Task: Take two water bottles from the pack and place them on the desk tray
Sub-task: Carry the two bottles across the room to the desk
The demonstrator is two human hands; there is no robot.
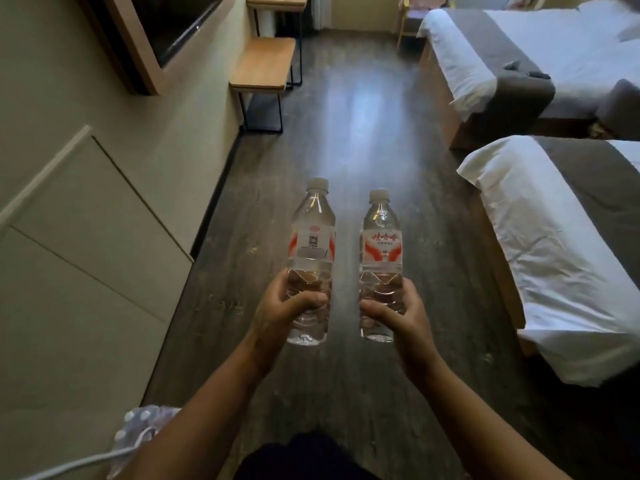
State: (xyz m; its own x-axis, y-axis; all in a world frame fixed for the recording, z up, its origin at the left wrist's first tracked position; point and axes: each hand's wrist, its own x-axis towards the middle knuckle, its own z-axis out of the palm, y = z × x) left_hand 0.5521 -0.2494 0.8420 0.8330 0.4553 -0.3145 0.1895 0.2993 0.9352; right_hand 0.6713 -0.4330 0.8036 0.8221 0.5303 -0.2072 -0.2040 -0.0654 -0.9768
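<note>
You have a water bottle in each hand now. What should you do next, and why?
Probably walk ahead toward the wooden desk by the left wall. The left hand and right hand each already hold an upright, capped bottle over bare floor, and no tray shows yet.

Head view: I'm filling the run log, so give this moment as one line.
left hand: holds left bottle | right hand: holds right bottle | both upright over floor | tray unseen

Bottle in my right hand (398, 311), at 1 o'clock: label (382, 247) shows three red Chinese chars, 娃哈哈 I think; small print below too blurry. Bottle in my left hand (287, 306), 11 o'clock: label (311, 242) shows QR code, txt unreadable.
</note>
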